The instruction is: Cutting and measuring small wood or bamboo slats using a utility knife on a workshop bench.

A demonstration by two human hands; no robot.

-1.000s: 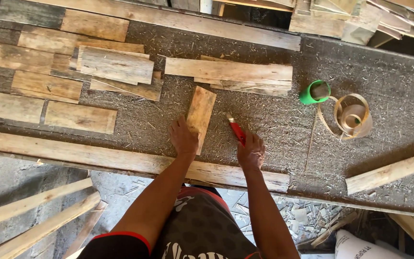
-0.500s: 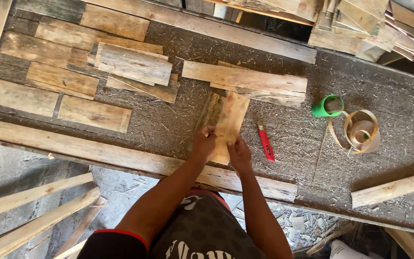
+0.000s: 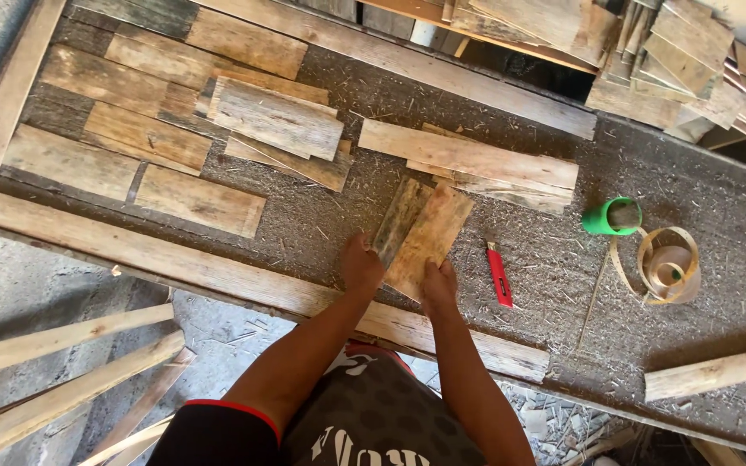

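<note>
Two short wood pieces lie on the sawdust-covered workbench: a light one on top and a darker one under its left side. My left hand grips the near end of the darker piece. My right hand holds the near end of the light piece. A red cutter knife rests on the bench just right of my right hand, untouched.
Longer boards lie just beyond the two pieces, and several weathered planks cover the bench's left. A green cup and a coil of wood strip sit right. A long batten runs along the near edge.
My right hand put down the red cutter knife and came onto the light wood piece. A second, darker piece now shows beside it under my left hand.
</note>
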